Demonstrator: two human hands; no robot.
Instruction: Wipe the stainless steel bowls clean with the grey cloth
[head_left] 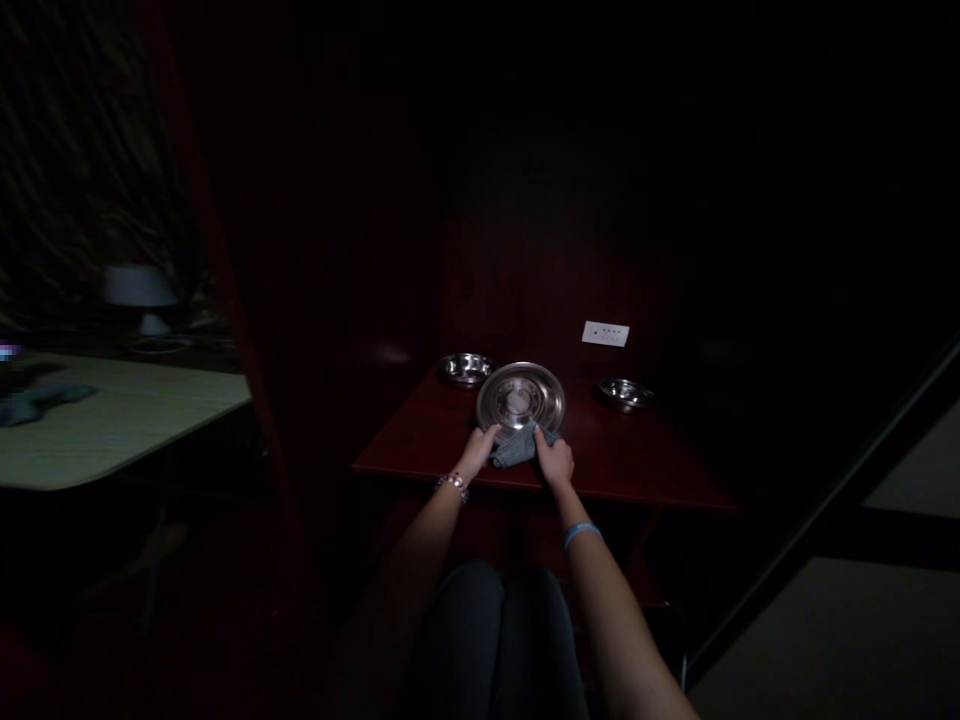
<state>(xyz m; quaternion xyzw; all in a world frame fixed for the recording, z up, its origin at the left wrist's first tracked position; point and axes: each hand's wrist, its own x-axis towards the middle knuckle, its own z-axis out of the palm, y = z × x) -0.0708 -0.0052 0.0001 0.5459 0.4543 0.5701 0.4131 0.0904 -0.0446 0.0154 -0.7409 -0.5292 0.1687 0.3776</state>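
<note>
A round, shiny metal plate [521,395] is tilted up toward me above the front part of the dark red desk. My left hand [478,447] grips its lower left rim, thumb on the near face. At the lower right rim, my right hand [553,457] presses a grey cloth [514,447] against the plate, its fingers closed. The cloth hangs across the plate's bottom edge between both hands. Fingers behind the plate are hidden.
On the desk [652,465], a metal bowl [466,370] stands at the back left and another bowl [625,394] at the right. A white socket panel [606,333] is on the back wall. Leftward, a pale table [150,410] and a lamp [140,287] show beyond a partition.
</note>
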